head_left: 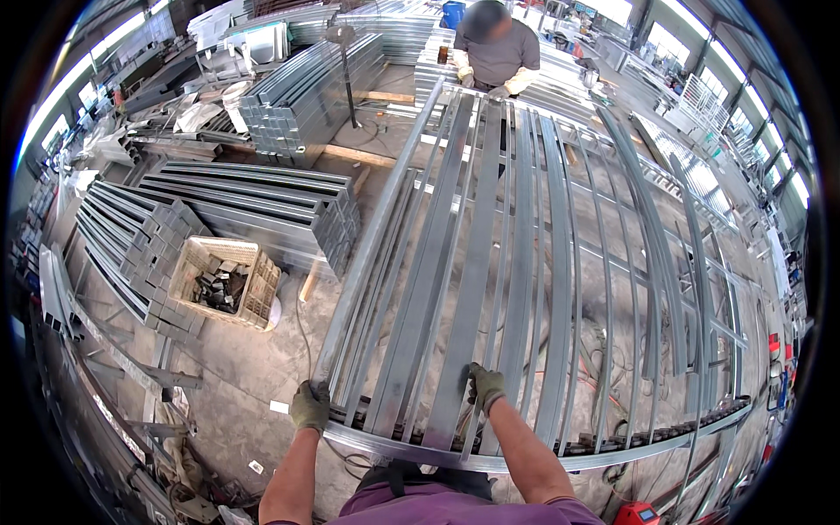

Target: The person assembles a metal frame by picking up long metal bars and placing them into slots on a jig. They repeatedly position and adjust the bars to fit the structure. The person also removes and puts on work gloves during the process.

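In a dark green work glove, my left hand (311,407) is wrapped round the near end of a grey metal tube (372,241), at the left corner of a wide metal rack. My right hand (486,389), gloved alike, has its fingers curled over the edge of a long flat metal bar (477,284) a little above the rack's near rail (525,461). More long bars and thin strips run away from me across the rack on both sides of it. At the far end a person (499,48) in a grey shirt and gloves has hands on the bars.
To the left, a cream plastic crate (262,284) of small dark metal parts stands by bundled steel profiles (166,254). Further stacks of profiles (302,96) lie behind. A red box-shaped device (637,514) sits at the lower right. Cables (302,337) trail on the concrete floor.
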{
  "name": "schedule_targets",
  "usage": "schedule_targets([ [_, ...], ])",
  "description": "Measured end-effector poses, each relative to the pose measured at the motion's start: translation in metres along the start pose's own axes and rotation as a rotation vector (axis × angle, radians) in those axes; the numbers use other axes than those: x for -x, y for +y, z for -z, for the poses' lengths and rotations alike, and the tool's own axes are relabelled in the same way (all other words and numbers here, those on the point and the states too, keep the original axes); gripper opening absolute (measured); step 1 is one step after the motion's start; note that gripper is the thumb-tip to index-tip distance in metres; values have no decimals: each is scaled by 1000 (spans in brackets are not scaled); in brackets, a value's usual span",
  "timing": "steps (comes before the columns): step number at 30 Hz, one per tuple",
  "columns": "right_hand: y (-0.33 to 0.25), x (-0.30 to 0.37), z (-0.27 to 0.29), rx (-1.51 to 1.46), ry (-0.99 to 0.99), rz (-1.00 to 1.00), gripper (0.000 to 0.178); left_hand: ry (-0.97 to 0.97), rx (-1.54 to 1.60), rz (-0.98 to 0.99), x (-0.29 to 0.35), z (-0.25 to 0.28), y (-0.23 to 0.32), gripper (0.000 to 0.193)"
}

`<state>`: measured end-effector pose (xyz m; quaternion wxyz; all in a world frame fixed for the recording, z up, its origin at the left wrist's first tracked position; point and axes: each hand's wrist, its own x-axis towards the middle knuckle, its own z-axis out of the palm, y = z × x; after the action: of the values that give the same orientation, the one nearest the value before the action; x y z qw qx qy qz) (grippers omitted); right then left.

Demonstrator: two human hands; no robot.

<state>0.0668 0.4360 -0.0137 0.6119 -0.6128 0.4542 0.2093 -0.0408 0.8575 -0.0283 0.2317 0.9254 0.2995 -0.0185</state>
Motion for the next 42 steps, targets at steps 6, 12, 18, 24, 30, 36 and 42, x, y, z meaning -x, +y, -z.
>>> schedule_targets([
  [6,7,-39,7,-39,18,96,43,-19,-26,5,-3,0,-1,54],
  [12,25,-67,14,195,23,274,34,-7,-28,-35,0,4,5,60],
  [18,10,-61,8,205,18,227,29,-13,0,-49,1,7,13,56],
  [24,19,-72,16,-137,-122,123,22,-65,56,-42,1,16,20,48],
  [30,40,-85,20,54,28,272,37,-147,144,-18,-10,23,13,48],
  [36,23,21,-9,819,360,608,57,-234,200,1,-9,17,-10,64],
  [42,69,77,47,653,251,929,39,105,-5,-421,24,24,29,61],
])
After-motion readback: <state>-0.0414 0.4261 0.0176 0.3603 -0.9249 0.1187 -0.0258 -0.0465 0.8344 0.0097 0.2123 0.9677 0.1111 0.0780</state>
